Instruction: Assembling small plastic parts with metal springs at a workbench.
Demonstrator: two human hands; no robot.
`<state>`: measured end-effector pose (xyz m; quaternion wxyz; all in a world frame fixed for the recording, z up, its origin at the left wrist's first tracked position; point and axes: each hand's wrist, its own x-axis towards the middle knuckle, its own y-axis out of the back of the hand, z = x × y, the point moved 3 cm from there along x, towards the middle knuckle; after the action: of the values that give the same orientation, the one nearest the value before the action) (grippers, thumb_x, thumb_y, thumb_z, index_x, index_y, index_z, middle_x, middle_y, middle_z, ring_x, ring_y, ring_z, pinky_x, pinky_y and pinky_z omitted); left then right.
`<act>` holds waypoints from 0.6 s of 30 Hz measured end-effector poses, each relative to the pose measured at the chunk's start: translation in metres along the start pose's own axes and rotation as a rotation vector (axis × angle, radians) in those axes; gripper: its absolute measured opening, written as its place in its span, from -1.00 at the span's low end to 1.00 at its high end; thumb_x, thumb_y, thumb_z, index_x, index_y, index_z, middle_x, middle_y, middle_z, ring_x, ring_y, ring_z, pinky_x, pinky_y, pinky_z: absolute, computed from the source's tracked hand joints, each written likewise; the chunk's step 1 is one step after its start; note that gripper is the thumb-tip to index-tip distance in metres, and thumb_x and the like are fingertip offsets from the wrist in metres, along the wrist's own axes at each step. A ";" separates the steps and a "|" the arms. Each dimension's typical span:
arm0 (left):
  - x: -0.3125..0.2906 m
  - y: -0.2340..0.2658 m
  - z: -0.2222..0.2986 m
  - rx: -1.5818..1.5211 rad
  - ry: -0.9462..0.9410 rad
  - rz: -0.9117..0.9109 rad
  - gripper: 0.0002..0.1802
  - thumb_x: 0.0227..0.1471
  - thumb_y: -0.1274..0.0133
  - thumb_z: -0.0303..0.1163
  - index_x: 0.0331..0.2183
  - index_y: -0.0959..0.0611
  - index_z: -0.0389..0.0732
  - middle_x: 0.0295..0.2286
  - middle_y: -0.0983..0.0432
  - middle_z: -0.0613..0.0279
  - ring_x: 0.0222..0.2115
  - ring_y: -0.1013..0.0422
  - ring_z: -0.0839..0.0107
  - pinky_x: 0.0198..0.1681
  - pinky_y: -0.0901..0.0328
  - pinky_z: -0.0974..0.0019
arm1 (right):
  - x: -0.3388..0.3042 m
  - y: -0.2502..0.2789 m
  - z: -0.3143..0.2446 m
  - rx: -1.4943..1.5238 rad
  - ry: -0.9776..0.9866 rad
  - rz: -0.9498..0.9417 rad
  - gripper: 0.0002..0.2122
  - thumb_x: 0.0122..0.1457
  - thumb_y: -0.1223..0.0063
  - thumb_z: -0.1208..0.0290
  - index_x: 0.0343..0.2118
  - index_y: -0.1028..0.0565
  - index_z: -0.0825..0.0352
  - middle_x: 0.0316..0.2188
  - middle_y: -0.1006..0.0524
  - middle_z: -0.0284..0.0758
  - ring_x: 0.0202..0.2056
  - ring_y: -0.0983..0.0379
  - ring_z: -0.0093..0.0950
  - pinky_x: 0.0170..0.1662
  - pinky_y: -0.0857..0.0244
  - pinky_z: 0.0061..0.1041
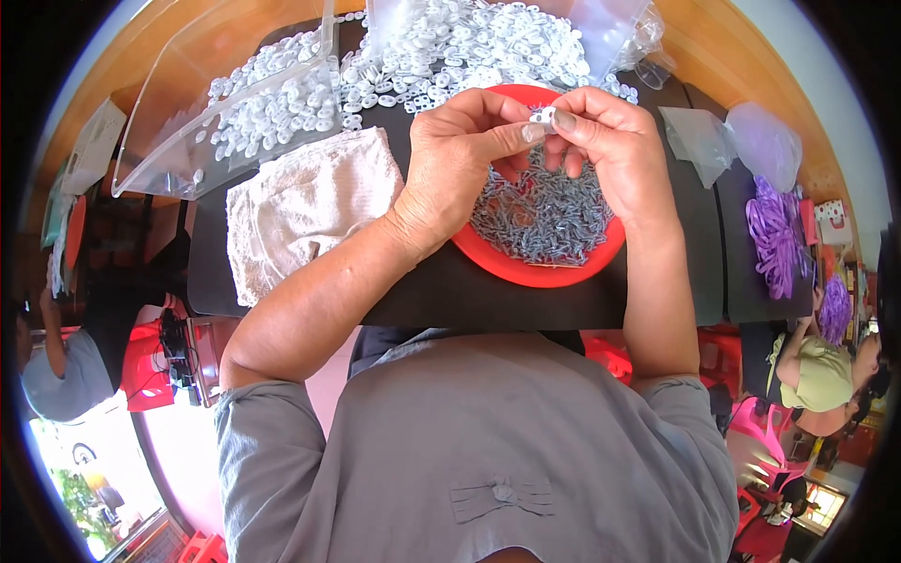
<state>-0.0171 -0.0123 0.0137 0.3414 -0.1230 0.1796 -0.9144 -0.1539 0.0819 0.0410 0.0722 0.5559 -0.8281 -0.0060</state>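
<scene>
Hands crowd together above the red bowl [526,267] of grey screws near the table's front edge, left hand [460,159] and right hand [605,150] both pinching one small white piece [542,115].

A bowl [526,267] of small screws [544,216] sits at the frame's centre on a table [450,300]. Both hands, left [460,164] and right [610,150], meet above it, pinching one small plastic piece [542,115]. A folded cloth [305,202] lies left of the bowl. A heap of plastic pieces [450,47] fills the top centre, a clear tray [225,94] the upper left, bags [732,136] the upper right.
</scene>
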 end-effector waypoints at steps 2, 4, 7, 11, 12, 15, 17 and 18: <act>0.000 0.001 0.001 0.008 0.003 -0.004 -0.89 0.03 -0.15 -0.52 -0.44 -0.56 -0.35 -0.59 -0.50 0.27 -0.61 -0.38 0.56 -0.53 -0.29 0.48 | 0.000 0.002 -0.002 -0.017 -0.003 -0.046 -0.83 0.20 -0.05 0.37 -0.33 -0.51 0.40 -0.53 -0.51 -0.39 -0.52 -0.46 -0.61 -0.51 -0.21 -0.70; 0.000 0.002 -0.002 0.032 0.009 -0.079 -0.89 0.03 -0.15 -0.52 -0.44 -0.56 -0.34 -0.58 -0.50 0.26 -0.61 -0.38 0.57 -0.54 -0.28 0.49 | 0.000 0.002 -0.003 -0.047 -0.017 -0.084 -0.82 0.20 -0.05 0.35 -0.34 -0.51 0.39 -0.54 -0.50 -0.40 -0.53 -0.46 -0.62 -0.51 -0.20 -0.71; -0.001 0.002 -0.004 0.095 -0.009 -0.099 -0.90 0.03 -0.14 -0.53 -0.44 -0.55 -0.35 -0.59 -0.49 0.27 -0.62 -0.37 0.58 -0.54 -0.28 0.50 | 0.001 0.002 0.003 -0.043 -0.042 -0.067 -0.81 0.21 -0.05 0.33 -0.36 -0.51 0.38 -0.54 -0.50 -0.42 -0.53 -0.45 -0.64 -0.51 -0.19 -0.71; -0.002 0.002 -0.004 0.068 -0.001 -0.089 -0.91 0.03 -0.13 -0.54 -0.44 -0.55 -0.34 -0.60 -0.48 0.28 -0.62 -0.36 0.58 -0.54 -0.27 0.50 | 0.001 -0.002 0.006 -0.063 -0.012 -0.056 -0.81 0.21 -0.05 0.31 -0.38 -0.51 0.36 -0.55 -0.50 -0.43 -0.54 -0.44 -0.65 -0.52 -0.18 -0.72; -0.002 0.002 -0.004 0.087 0.005 -0.086 -0.91 0.04 -0.13 -0.54 -0.44 -0.55 -0.34 -0.59 -0.48 0.28 -0.62 -0.36 0.58 -0.54 -0.27 0.50 | 0.001 -0.002 0.006 -0.074 -0.014 -0.068 -0.81 0.21 -0.04 0.31 -0.38 -0.51 0.36 -0.56 -0.49 -0.43 -0.54 -0.43 -0.65 -0.52 -0.18 -0.72; -0.001 0.002 -0.004 0.077 0.008 -0.089 -0.92 0.05 -0.11 -0.54 -0.43 -0.55 -0.35 -0.58 -0.49 0.27 -0.62 -0.36 0.57 -0.54 -0.27 0.50 | 0.002 0.001 0.004 -0.089 -0.009 -0.096 -0.80 0.22 -0.04 0.30 -0.39 -0.51 0.35 -0.57 -0.49 -0.43 -0.54 -0.43 -0.66 -0.52 -0.18 -0.72; -0.001 0.000 -0.003 0.049 0.005 -0.096 -0.92 0.06 -0.11 -0.54 -0.43 -0.55 -0.35 -0.57 -0.49 0.26 -0.62 -0.36 0.57 -0.54 -0.27 0.50 | 0.002 0.004 0.003 -0.093 -0.002 -0.112 -0.79 0.22 -0.04 0.29 -0.40 -0.51 0.35 -0.58 -0.49 -0.43 -0.55 -0.43 -0.66 -0.53 -0.17 -0.72; -0.001 -0.001 -0.001 0.056 -0.004 -0.090 -0.94 0.06 -0.10 -0.55 -0.39 -0.56 -0.36 -0.56 -0.50 0.25 -0.62 -0.36 0.57 -0.54 -0.28 0.50 | 0.002 0.005 0.003 -0.086 0.004 -0.133 -0.79 0.22 -0.04 0.29 -0.40 -0.50 0.36 -0.59 -0.48 -0.42 -0.56 -0.43 -0.65 -0.54 -0.17 -0.72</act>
<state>-0.0168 -0.0109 0.0132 0.3036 -0.1231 0.1477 -0.9332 -0.1594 0.0815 0.0391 0.0972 0.6062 -0.7880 -0.0454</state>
